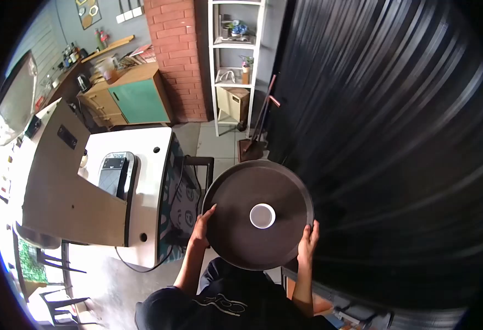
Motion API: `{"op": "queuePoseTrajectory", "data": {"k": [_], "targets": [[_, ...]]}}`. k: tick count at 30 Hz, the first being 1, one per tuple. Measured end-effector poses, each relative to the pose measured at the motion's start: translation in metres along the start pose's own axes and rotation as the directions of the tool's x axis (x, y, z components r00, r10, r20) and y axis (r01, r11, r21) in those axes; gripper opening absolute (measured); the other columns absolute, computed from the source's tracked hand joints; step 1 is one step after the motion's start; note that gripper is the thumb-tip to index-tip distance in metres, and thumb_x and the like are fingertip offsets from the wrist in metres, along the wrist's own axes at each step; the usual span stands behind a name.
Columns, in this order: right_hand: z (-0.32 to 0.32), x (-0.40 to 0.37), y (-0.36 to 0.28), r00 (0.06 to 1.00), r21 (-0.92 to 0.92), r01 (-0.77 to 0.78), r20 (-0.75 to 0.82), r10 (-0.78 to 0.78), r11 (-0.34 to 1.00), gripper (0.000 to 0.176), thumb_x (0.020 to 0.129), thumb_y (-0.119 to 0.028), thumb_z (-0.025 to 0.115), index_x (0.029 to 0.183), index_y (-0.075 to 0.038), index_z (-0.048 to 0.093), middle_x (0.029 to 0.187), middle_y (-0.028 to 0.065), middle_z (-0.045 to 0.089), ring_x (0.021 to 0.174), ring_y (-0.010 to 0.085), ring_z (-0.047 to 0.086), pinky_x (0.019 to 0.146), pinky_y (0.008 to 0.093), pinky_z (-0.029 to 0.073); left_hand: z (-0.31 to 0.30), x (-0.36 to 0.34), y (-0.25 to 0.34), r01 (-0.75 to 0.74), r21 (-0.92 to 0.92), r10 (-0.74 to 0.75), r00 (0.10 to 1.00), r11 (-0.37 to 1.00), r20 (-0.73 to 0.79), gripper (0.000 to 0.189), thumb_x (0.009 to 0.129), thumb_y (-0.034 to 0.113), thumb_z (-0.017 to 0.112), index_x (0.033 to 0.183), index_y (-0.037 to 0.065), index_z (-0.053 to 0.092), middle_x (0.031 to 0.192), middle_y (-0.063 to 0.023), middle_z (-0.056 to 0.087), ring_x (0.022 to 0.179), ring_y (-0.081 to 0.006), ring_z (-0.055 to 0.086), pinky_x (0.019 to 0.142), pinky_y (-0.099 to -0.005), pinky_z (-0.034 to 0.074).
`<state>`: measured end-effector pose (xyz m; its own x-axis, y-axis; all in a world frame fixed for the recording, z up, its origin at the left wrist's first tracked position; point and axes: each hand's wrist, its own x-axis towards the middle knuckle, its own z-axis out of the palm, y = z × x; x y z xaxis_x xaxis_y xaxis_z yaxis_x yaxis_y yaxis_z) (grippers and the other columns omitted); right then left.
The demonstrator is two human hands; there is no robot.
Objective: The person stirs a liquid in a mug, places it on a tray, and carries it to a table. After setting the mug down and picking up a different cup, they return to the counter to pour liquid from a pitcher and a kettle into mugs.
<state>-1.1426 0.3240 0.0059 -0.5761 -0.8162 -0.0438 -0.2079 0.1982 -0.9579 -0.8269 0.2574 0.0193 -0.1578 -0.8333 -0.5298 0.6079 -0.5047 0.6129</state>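
Note:
A round dark brown serving tray (233, 236) is held out level in front of my body. My left hand (202, 224) grips its left rim, thumb on the upper face and the other fingers hidden beneath. On the opposite side, my right hand (307, 242) clasps the right rim, thumb on top and fingers wrapped round the outer edge. A small white cup (262, 216) stands near the tray's centre, apart from both hands.
On the left is a white-topped cart (148, 190) with a scale (115, 173) and a black handle bar (200, 160). Dark ribbed curtain-like material (384, 137) fills the right. Ahead stand a white shelf (236, 41), a dustpan (251, 149), a brick pillar (175, 55) and a green-doored cabinet (140, 102).

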Motion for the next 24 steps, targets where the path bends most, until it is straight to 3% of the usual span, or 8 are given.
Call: {"op": "queuePoseTrajectory", "data": {"k": [5, 7, 9, 10, 12, 16, 21, 24], "targets": [[0.048, 0.082, 0.013, 0.999, 0.011, -0.021, 0.033, 0.021, 1.000, 0.047, 0.101, -0.023, 0.043, 0.140, 0.001, 0.035, 0.141, 0.0196, 0.040, 0.131, 0.0297, 0.038, 0.107, 0.0384, 0.031, 0.010, 0.078, 0.018, 0.004, -0.087, -0.001, 0.999, 0.996, 0.040, 0.042, 0.088, 0.029, 0.061, 0.117, -0.001, 0.060, 0.111, -0.0105, 0.065, 0.100, -0.0222, 0.063, 0.089, -0.0365, 0.050], [0.067, 0.114, 0.002, 1.000, -0.071, -0.013, 0.015, 0.014, 0.997, 0.050, 0.102, -0.029, 0.041, 0.142, 0.000, 0.032, 0.145, 0.0222, 0.036, 0.134, 0.0357, 0.036, 0.109, 0.0423, 0.030, 0.028, 0.103, 0.031, -0.041, -0.064, 0.040, 0.999, 0.997, -0.009, 0.046, 0.086, 0.033, 0.058, 0.125, 0.008, 0.057, 0.122, -0.0110, 0.059, 0.108, -0.0261, 0.057, 0.092, -0.0400, 0.046], [0.083, 0.147, -0.020, 0.999, -0.043, -0.021, 0.025, 0.022, 0.999, 0.040, 0.100, -0.016, 0.043, 0.137, 0.000, 0.039, 0.135, 0.0163, 0.046, 0.125, 0.0240, 0.042, 0.104, 0.0353, 0.033, 0.039, 0.136, 0.043, -0.038, -0.104, 0.033, 0.998, 0.994, -0.051, 0.046, 0.085, 0.034, 0.059, 0.124, 0.009, 0.058, 0.121, -0.0104, 0.058, 0.107, -0.0266, 0.057, 0.091, -0.0404, 0.047], [0.094, 0.175, 0.013, 0.995, -0.067, -0.001, 0.095, 0.007, 0.998, 0.050, 0.102, -0.029, 0.039, 0.142, 0.000, 0.032, 0.145, 0.0226, 0.036, 0.134, 0.0366, 0.035, 0.109, 0.0435, 0.029, 0.045, 0.153, 0.054, -0.044, -0.065, 0.037, 0.993, 0.997, -0.112, 0.047, 0.084, 0.034, 0.059, 0.123, 0.009, 0.058, 0.119, -0.0108, 0.059, 0.105, -0.0269, 0.057, 0.090, -0.0406, 0.047], [0.105, 0.207, 0.002, 0.992, -0.057, 0.010, 0.125, -0.003, 0.998, 0.048, 0.101, -0.026, 0.040, 0.141, 0.000, 0.034, 0.142, 0.0206, 0.038, 0.131, 0.0338, 0.037, 0.108, 0.0416, 0.030, 0.062, 0.174, 0.082, 0.091, -0.017, -0.093, 0.973, 0.996, -0.213, 0.049, 0.082, 0.034, 0.059, 0.122, 0.007, 0.057, 0.115, -0.0129, 0.060, 0.102, -0.0279, 0.058, 0.089, -0.0418, 0.048], [0.153, 0.282, -0.037, 0.963, 0.057, 0.073, 0.257, -0.085, 0.996, 0.037, 0.100, -0.015, 0.044, 0.134, -0.002, 0.042, 0.132, 0.0129, 0.047, 0.122, 0.0228, 0.044, 0.103, 0.0339, 0.034, 0.055, 0.238, 0.109, -0.059, -0.028, 0.053, 0.982, 0.998, -0.180, 0.051, 0.084, 0.034, 0.058, 0.124, 0.003, 0.055, 0.114, -0.0141, 0.060, 0.102, -0.0284, 0.059, 0.089, -0.0413, 0.049], [0.225, 0.349, -0.061, 0.955, 0.169, 0.092, 0.263, -0.135, 0.981, 0.035, 0.099, -0.011, 0.045, 0.132, 0.001, 0.045, 0.126, 0.0139, 0.052, 0.115, 0.0223, 0.050, 0.099, 0.0327, 0.037, 0.054, 0.291, 0.142, -0.194, -0.145, 0.142, 0.941, 0.970, -0.307, 0.041, 0.083, 0.030, 0.068, 0.108, -0.002, 0.063, 0.104, -0.0150, 0.064, 0.083, -0.0236, 0.065, 0.072, -0.0353, 0.054], [0.275, 0.385, -0.061, 0.958, 0.042, 0.096, 0.267, -0.104, 0.995, 0.039, 0.099, -0.013, 0.044, 0.134, 0.004, 0.042, 0.135, 0.0196, 0.046, 0.122, 0.0302, 0.048, 0.102, 0.0356, 0.037, 0.058, 0.302, 0.169, -0.227, 0.007, 0.216, 0.919, 0.974, -0.330, 0.033, 0.088, 0.027, 0.067, 0.105, -0.002, 0.064, 0.093, -0.0092, 0.067, 0.077, -0.0191, 0.065, 0.067, -0.0327, 0.053]]}}
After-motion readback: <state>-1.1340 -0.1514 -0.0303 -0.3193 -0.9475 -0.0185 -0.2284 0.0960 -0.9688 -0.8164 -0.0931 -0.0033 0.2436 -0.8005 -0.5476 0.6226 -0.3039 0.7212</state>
